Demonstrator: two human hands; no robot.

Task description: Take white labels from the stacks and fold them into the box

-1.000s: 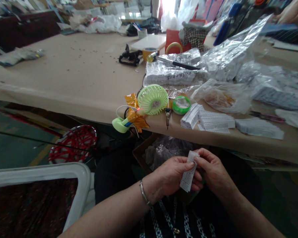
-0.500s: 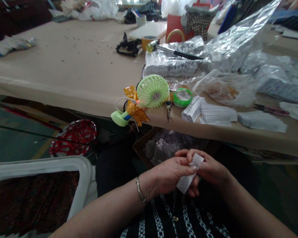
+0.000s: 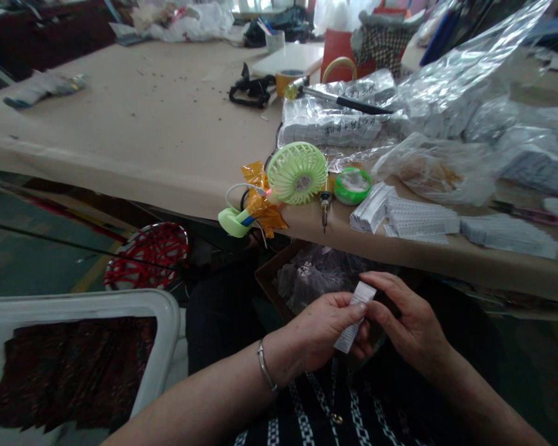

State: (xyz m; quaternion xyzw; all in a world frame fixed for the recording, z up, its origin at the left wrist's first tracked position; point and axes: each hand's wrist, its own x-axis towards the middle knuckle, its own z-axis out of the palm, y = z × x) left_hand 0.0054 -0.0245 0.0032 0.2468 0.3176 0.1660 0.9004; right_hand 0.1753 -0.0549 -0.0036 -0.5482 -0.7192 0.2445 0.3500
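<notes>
My left hand (image 3: 320, 323) is closed around a narrow strip of white printed label (image 3: 348, 338), pinching it between thumb and fingers above my lap. The label slants, its upper end rising past the thumb. Close on its right is my right hand (image 3: 411, 319), with index finger and thumb apart. The right thumb tip comes up to the label's edge by the left thumb; whether it touches cannot be made out. Beyond the hands, on the table edge, lie fanned stacks of similar white labels (image 3: 421, 218) and another bundle (image 3: 369, 207).
A green handheld fan (image 3: 297, 173) is taped at the table edge beside a soldering iron (image 3: 324, 210) whose tip points toward me. Under the table stands a box with plastic bags (image 3: 307, 279). At left, a white tub (image 3: 165, 328) holds dark patterned pieces (image 3: 74, 371).
My right hand's fingers have come off the label and spread apart. The label now looks narrower and straighter in my left hand. The whole view has shifted slightly.
</notes>
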